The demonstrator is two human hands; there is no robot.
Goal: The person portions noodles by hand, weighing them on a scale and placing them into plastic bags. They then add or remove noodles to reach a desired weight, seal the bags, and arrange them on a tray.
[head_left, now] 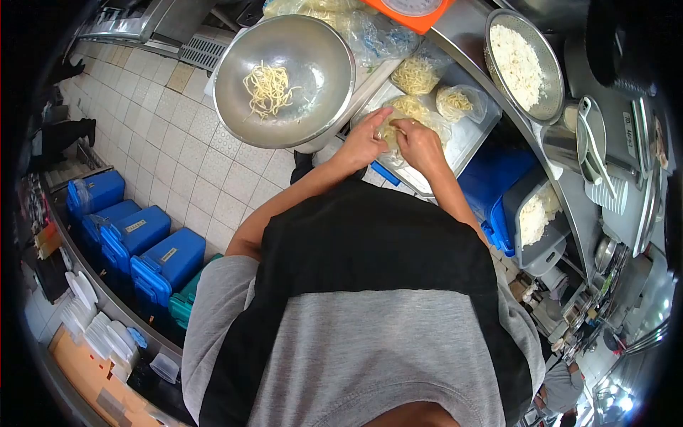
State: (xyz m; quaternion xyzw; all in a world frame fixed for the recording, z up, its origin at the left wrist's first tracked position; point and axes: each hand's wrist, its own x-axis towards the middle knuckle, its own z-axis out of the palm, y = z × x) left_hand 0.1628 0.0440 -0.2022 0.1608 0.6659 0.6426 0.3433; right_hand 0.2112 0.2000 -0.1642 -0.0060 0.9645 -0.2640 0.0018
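Both of my hands are on a clear plastic bag of noodles (388,134) above a metal tray (473,139). My left hand (364,144) is closed on the bag's left side, thumb and fingers near its top. My right hand (421,145) grips the same bag from the right with curled fingers. Other bags of noodles (455,104) sit on the tray just beyond my hands. To the left, a large steel bowl (324,78) holds a small heap of loose noodles (268,90).
An orange scale (425,20) and plastic bags (370,35) are at the back. On the right stand a colander (558,92) of white rice and a grey tub (558,242). Several blue bins (171,260) line the left. Other people (565,388) are at the edges.
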